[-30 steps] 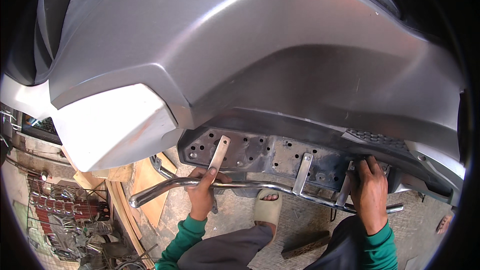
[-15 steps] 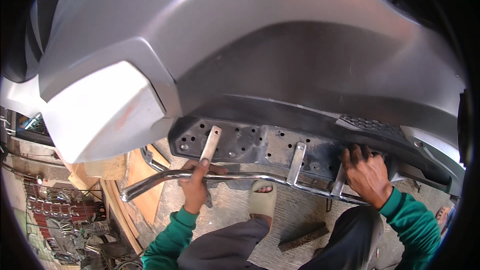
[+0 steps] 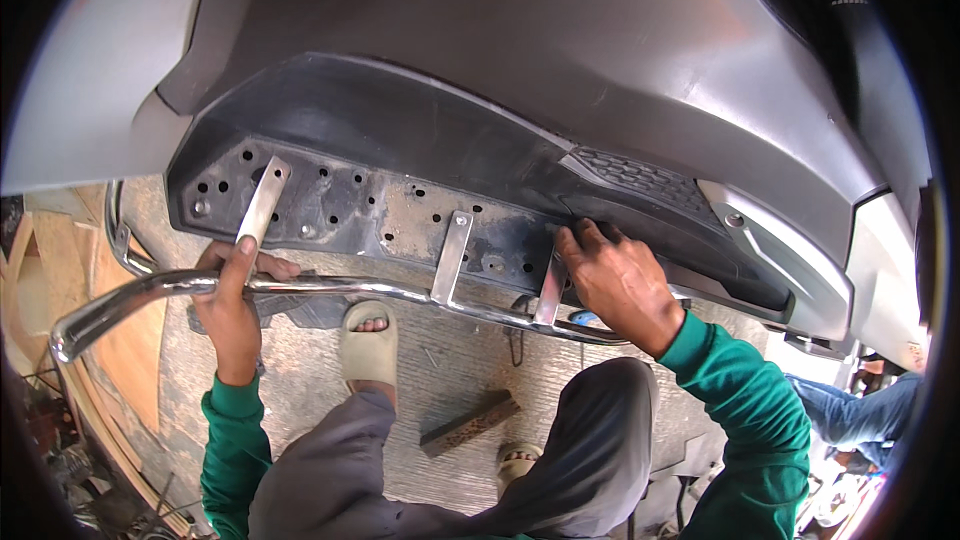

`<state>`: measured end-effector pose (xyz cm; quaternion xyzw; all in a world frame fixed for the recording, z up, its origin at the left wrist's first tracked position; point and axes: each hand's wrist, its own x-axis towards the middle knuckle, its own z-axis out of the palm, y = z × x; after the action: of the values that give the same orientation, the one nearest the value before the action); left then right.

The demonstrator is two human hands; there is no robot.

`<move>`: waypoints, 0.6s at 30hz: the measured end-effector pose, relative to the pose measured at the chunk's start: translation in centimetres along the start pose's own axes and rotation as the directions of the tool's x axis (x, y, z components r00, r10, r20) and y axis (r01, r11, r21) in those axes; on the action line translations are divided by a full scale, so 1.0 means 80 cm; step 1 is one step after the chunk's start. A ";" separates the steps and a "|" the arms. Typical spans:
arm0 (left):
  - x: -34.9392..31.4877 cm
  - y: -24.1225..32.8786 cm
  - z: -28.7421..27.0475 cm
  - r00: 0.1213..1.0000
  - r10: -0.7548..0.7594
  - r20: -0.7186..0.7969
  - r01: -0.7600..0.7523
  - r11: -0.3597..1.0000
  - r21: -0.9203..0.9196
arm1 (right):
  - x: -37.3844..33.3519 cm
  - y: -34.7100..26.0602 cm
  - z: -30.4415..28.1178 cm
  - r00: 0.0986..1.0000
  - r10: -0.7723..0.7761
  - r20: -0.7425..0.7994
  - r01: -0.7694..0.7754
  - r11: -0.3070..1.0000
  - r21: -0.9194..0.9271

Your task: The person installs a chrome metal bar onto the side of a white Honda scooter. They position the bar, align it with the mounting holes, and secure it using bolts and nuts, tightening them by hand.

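A bent chrome tube rail [image 3: 330, 286] with flat metal brackets lies along a black perforated footboard [image 3: 400, 202] on a large grey vehicle body. My left hand [image 3: 236, 305] is closed round the rail at its left bracket [image 3: 263, 202], thumb against the bracket's lower part. That bracket's holed tip overlaps the footboard, as does the middle bracket [image 3: 451, 262]. My right hand [image 3: 622, 280] is at the upper end of the right bracket [image 3: 551, 288], fingers curled over it by the footboard's edge. The fingertips and that bracket's tip are hidden.
Beneath the rail, a dark rectangular block [image 3: 470, 423] lies on the rough concrete floor near my sandalled foot [image 3: 368, 345]. Wooden boards [image 3: 125, 330] are at the left, beside another chrome tube [image 3: 118, 230]. Another person's denim-clad leg [image 3: 865, 410] shows at right.
The view has turned toward the right, so the rail and footboard appear farther left and higher. Both hands keep their places on the rail, which holds about the same position against the footboard.
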<state>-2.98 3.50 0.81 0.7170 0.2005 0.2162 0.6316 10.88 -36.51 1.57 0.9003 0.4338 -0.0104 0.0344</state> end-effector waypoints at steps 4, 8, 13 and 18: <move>0.000 0.001 0.002 1.000 0.018 0.005 -0.019 1.000 0.023 | 0.012 0.003 0.005 0.995 0.040 0.094 -0.034 0.997 -0.062; -0.002 0.002 0.001 1.000 0.005 0.004 -0.005 1.000 0.021 | 0.013 -0.002 -0.008 0.982 0.090 0.167 -0.087 0.996 -0.023; -0.002 0.003 -0.001 1.000 -0.005 0.000 0.005 1.000 0.027 | 0.005 -0.018 -0.022 0.995 0.094 0.014 -0.095 0.995 0.045; -0.003 0.007 0.001 1.000 -0.018 0.003 0.018 1.000 -0.004 | 0.011 -0.012 -0.007 0.999 -0.050 0.004 0.050 0.992 -0.113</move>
<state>-3.17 3.21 1.38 0.7144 0.2055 0.2099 0.6351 10.68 -35.22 2.08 0.8858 0.4560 0.0129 0.0852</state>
